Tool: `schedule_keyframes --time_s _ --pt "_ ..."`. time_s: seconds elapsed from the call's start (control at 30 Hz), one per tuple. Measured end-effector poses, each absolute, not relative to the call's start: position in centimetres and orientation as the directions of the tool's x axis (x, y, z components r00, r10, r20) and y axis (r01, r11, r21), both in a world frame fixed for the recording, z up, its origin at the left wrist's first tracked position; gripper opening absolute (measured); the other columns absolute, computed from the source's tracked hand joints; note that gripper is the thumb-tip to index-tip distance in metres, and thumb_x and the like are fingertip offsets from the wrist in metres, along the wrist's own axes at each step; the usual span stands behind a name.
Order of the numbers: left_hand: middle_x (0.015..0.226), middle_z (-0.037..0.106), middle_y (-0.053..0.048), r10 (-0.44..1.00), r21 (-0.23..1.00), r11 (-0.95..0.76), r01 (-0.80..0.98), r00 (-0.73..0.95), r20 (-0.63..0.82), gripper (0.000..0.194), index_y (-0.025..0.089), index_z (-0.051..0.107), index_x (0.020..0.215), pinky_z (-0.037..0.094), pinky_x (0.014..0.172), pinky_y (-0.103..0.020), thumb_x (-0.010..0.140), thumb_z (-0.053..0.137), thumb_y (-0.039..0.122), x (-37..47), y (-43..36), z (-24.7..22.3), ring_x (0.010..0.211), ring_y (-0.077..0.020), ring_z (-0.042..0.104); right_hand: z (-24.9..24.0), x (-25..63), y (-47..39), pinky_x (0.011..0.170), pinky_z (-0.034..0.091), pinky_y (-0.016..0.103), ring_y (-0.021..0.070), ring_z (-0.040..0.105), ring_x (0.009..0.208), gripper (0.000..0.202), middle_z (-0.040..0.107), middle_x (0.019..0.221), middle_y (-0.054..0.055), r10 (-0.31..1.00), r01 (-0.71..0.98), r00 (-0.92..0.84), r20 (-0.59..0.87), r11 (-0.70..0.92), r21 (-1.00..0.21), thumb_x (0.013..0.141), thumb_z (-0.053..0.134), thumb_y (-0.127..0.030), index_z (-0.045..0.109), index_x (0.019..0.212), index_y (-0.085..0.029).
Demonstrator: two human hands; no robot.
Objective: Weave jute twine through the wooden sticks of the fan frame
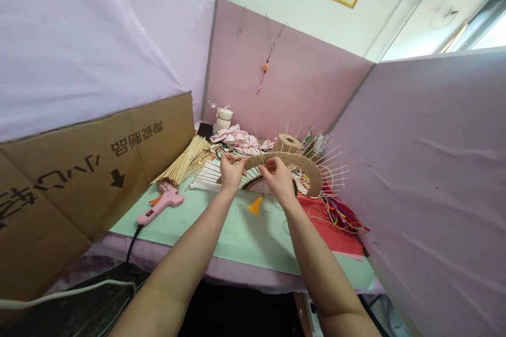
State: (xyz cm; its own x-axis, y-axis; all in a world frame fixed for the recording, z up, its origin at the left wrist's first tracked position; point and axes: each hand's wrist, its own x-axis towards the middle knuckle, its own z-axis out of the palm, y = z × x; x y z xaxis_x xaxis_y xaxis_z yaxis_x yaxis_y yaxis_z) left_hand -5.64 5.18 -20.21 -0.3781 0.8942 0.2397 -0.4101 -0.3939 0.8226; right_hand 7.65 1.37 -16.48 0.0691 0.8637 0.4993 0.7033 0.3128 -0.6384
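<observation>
A tan half-ring arch (310, 167), wrapped in twine with thin wooden sticks fanning out from its outer edge, stands above the table. My left hand (232, 172) grips its left part, thumb and fingers closed on the band. Against the middle of the band, my right hand (279, 179) has its fingertips pinched together on what looks like thin twine; the fingertips partly cover it. Loose thin loops hang below that hand. Under the arch lies a small orange-yellow piece (255, 206).
At left are a pink glue gun (162, 204), a bundle of wooden sticks (184, 160) and a cardboard panel (98, 168). Behind stand a twine spool (288, 143) and a white bottle (223, 119). Colourful cords (342, 215) and a red sheet (332, 239) lie at right.
</observation>
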Motion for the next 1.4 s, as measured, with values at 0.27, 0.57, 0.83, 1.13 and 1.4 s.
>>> schedule_keyframes --time_s 0.27,0.57,0.83,1.13,1.4 --pt "0.07 0.062 0.009 0.9 0.837 -0.375 -0.399 -0.375 0.224 0.048 0.023 0.031 0.083 0.03 0.035 -0.018 0.064 0.075 0.027 -5.6 5.1 -20.1 0.03 -0.0036 0.044 -17.1 6.7 2.0 0.066 0.046 0.028 0.0168 0.058 0.067 0.027 0.065 0.073 0.005 0.775 0.506 0.219 0.593 0.429 -0.748 0.084 0.05 -0.04 0.062 0.081 -0.016" --pt "0.07 0.062 0.008 0.904 0.845 -0.36 -0.395 -0.372 0.211 0.046 0.023 0.032 0.085 0.031 0.035 -0.017 0.065 0.073 0.025 -5.7 5.5 -20.5 0.031 -0.0041 0.045 -15.7 7.7 2.2 0.088 0.045 0.032 0.0209 0.063 0.097 0.032 0.072 0.104 0.01 0.677 0.876 -0.148 0.721 0.428 -0.221 0.095 0.041 -0.028 0.067 0.11 -0.018" --pt "0.136 0.044 -0.016 0.731 0.838 -0.529 -0.134 -0.573 0.37 0.068 0.025 0.032 0.128 0.047 0.053 -0.02 0.074 0.072 0.026 -4.8 2.8 -20.2 0.053 -0.0019 0.054 -15.2 7.2 2.5 0.083 0.043 0.029 0.0197 0.063 0.093 0.031 0.072 0.1 0.009 0.707 0.936 -0.132 0.695 0.319 -0.147 0.098 0.039 -0.026 0.068 0.103 -0.018" --pt "0.139 0.039 -0.02 0.514 0.716 -0.666 0.211 -0.565 0.645 0.058 0.023 0.036 0.136 0.049 0.061 -0.025 0.084 0.061 0.034 -4.8 1.3 -20.2 0.061 -0.0067 0.05 -15.1 7.0 2.9 0.075 0.04 0.027 0.0197 0.062 0.089 0.029 0.072 0.096 0.007 0.724 0.959 -0.117 0.68 0.26 -0.112 0.098 0.038 -0.025 0.066 0.101 -0.02" --pt "0.11 0.068 -0.014 0.795 0.834 -0.53 0.153 -0.251 0.552 0.057 0.02 0.043 0.136 0.049 0.085 -0.034 0.081 0.055 0.012 -1.7 2.3 -16.8 0.094 -0.0254 0.066 -15.0 7.6 2.7 0.075 0.04 0.027 0.02 0.062 0.09 0.024 0.071 0.096 0.007 0.721 0.953 -0.184 0.669 0.296 -0.057 0.097 0.041 -0.024 0.065 0.1 -0.02"
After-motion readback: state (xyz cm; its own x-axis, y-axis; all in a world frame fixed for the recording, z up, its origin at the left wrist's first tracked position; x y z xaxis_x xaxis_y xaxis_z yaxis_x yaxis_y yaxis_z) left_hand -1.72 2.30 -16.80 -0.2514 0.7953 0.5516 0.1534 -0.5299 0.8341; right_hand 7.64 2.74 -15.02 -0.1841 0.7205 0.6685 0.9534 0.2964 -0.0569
